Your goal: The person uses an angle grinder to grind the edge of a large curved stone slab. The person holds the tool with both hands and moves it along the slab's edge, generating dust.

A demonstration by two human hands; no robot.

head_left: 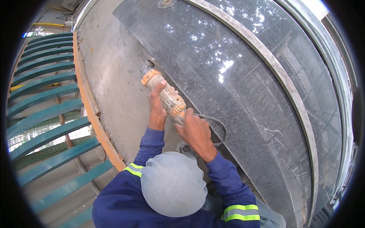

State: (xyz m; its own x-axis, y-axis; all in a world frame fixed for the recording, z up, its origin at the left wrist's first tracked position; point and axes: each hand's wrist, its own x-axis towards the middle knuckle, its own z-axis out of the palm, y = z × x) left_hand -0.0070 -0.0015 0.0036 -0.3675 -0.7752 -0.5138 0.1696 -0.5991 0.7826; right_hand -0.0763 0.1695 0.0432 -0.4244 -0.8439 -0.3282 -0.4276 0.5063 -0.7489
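Observation:
A co-worker in a grey cap (173,182) and blue long-sleeved top with reflective bands bends below me, seen from above. Both of that person's hands grip a dust-covered orange power tool (167,95): the left hand (156,100) near its front, the right hand (195,136) at the rear. The tool's front end is at the edge of a glossy dark slab (258,106), amid some dust or debris; exact contact is unclear. A cord loops beside the right hand. My left hand and my right hand are not in view.
At left, curved teal slats (49,129) run off an orange-edged rail (95,121), with pipes and mesh behind. A pale dusty surface (106,76) lies between rail and slab. Pale strips (289,87) cross the slab; a small disc (166,4) sits at its top.

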